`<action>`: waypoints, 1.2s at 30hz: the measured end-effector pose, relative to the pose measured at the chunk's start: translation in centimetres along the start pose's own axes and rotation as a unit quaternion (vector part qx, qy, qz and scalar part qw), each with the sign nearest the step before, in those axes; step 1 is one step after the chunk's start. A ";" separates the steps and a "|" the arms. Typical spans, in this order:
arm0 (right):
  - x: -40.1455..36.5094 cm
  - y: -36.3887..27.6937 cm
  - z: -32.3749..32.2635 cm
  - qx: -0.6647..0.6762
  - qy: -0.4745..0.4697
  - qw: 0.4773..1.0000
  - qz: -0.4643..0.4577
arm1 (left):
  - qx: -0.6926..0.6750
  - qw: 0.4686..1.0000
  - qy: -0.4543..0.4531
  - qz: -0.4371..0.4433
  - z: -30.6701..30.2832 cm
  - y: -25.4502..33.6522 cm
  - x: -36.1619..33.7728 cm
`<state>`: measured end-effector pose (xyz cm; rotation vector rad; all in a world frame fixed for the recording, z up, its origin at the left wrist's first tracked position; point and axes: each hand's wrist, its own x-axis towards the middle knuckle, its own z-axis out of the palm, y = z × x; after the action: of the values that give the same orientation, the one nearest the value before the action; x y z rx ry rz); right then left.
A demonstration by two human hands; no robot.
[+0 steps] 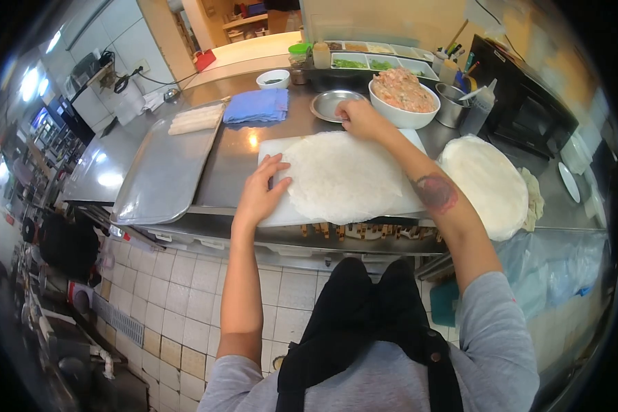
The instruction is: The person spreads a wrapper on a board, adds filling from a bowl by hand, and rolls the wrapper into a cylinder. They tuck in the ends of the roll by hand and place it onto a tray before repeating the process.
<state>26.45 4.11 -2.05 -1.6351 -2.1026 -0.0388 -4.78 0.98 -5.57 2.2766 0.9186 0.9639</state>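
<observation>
A thin, round, pale wrapper sheet [343,178] lies flat on a white cutting board [273,218]. My left hand [262,185] rests at its left edge with the fingers spread, the tips touching the sheet and board. At the back, my right hand [359,118] is over the rim of a shallow metal dish [325,104], its fingers drawn together. Whatever they may hold is hidden. Just right of the dish stands a white bowl [406,120] heaped with pinkish minced filling [402,89]. A stack of round wrappers [484,185] sits right of the board.
On the left, a metal tray [161,178] carries several pale rolls [196,119]. Beside it lie a folded blue cloth [256,106] and a small white bowl [273,79]. A metal pot [451,106], a squeeze bottle [478,113] and a black microwave [529,103] stand back right.
</observation>
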 end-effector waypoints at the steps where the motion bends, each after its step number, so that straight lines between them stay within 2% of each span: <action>1: -0.8 -1.2 0.5 0.029 0.054 0.998 0.010 | -0.009 1.000 0.002 0.008 0.0 0.0 0.2; 2: -1.6 -2.5 1.0 0.057 0.109 0.992 0.020 | -0.012 1.000 -0.002 0.012 0.1 -0.1 0.1; 4: -3.9 -7.3 0.3 0.066 -0.024 0.997 0.030 | -0.026 1.000 0.000 -0.010 0.0 0.3 -0.1; 5: -4.7 -8.5 1.3 0.064 -0.024 0.997 0.035 | -0.030 1.000 -0.004 -0.009 0.1 0.1 0.0; 7: -5.8 -9.7 2.9 -0.053 -0.043 0.997 0.046 | -0.038 0.999 -0.002 -0.005 0.1 0.1 -0.1; 8: -6.0 -9.5 2.9 -0.053 -0.046 0.996 0.049 | -0.040 0.999 -0.004 -0.007 0.2 0.0 -0.2; 10: -6.3 -8.7 2.1 -0.118 -0.081 0.973 0.182 | -0.034 0.999 -0.007 -0.030 -0.1 0.4 -0.3; 12: -8.1 -7.5 1.1 -0.141 -0.063 0.965 0.211 | -0.033 0.999 -0.005 -0.025 0.0 0.3 -0.4; 14: -10.7 -7.9 -1.8 -0.156 -0.148 0.941 0.260 | -0.035 0.999 0.001 -0.014 0.0 0.1 -0.1; 16: -15.1 -8.7 -3.5 -0.167 -0.138 0.947 0.237 | -0.032 0.999 0.002 -0.009 0.1 -0.2 -0.2; 18: -16.1 -9.1 -5.3 -0.178 -0.128 0.953 0.211 | -0.041 0.999 0.015 -0.014 0.2 0.1 -0.3; 20: -15.3 -9.1 -7.0 -0.252 -0.215 0.920 0.210 | -0.048 0.998 0.026 -0.021 0.1 0.7 -0.4; 21: -14.0 -8.9 -7.2 -0.252 -0.216 0.920 0.208 | -0.049 0.998 0.021 -0.037 -0.1 1.0 -0.5; 23: -9.7 -8.2 -7.6 -0.201 -0.167 0.946 0.192 | -0.049 0.997 0.020 -0.057 -0.2 1.1 -0.7; 25: -5.6 -4.8 -4.4 -0.156 0.022 0.982 0.100 | -0.080 0.996 0.016 -0.041 -0.3 0.7 -0.6; 26: -3.7 -3.1 -3.1 -0.155 0.022 0.983 0.094 | -0.078 0.996 0.021 -0.043 -0.3 0.6 -0.5; 28: -0.5 -0.5 -0.9 -0.130 0.070 0.989 -0.026 | -0.090 0.995 0.040 -0.021 -0.1 0.3 -0.5; 29: 0.5 0.1 -0.1 -0.127 0.072 0.989 -0.033 | -0.085 0.995 0.047 -0.022 -0.1 0.2 -0.5; 31: 1.6 0.4 0.3 -0.114 -0.065 0.990 0.042 | -0.091 0.995 0.046 -0.025 0.0 0.1 -0.5; 35: 0.3 -1.2 -0.7 -0.100 -0.026 0.994 0.046 | -0.105 0.993 0.048 -0.025 0.2 -0.5 -0.4; 36: -0.3 -2.3 -0.6 -0.079 0.007 0.997 0.022 | -0.108 0.993 0.052 -0.018 0.4 -0.7 -0.4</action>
<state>24.54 2.98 -1.03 -1.7642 -2.0983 -0.2066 -4.98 1.08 -6.41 2.0389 0.8489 1.1185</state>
